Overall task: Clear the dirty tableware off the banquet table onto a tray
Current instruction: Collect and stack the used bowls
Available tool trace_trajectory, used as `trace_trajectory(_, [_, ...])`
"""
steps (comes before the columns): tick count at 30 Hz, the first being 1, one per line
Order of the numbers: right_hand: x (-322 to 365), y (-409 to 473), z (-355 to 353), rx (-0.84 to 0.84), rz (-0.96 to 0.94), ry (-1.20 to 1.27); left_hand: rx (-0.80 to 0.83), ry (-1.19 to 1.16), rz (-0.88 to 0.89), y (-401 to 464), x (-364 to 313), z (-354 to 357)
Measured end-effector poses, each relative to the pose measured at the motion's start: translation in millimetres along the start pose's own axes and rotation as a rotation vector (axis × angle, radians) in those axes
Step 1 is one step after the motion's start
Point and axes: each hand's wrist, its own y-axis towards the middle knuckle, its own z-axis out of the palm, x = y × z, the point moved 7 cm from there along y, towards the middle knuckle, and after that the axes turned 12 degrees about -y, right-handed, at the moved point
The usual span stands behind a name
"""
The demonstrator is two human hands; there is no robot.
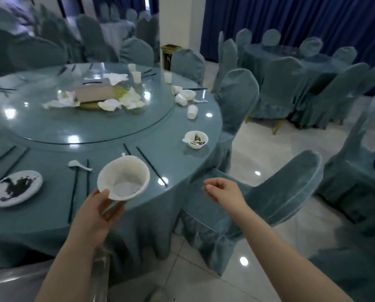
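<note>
My left hand grips a stack of white bowls by the rim, held over the near edge of the round banquet table. My right hand hovers beyond the table's edge above a chair, fingers loosely curled, holding nothing. On the table lie a dirty white plate at the left, a white spoon, dark chopsticks, a dirty small bowl at the right, and several tipped white cups farther back.
A glass turntable carries a grey box and crumpled napkins. Blue-covered chairs ring the table; one chair stands right under my right hand. A second covered table sits at the back right. A clear plastic-covered surface lies at the bottom left.
</note>
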Motion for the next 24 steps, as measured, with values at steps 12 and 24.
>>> trace_trajectory(12, [65,175,147,0.270,-0.088,-0.102,-0.263,-0.119,0.099,108,-82,-50])
trace_trajectory(24, [115,219,310,0.658,-1.140,-1.304,-0.555,-0.220,0.167,123,-92,-87])
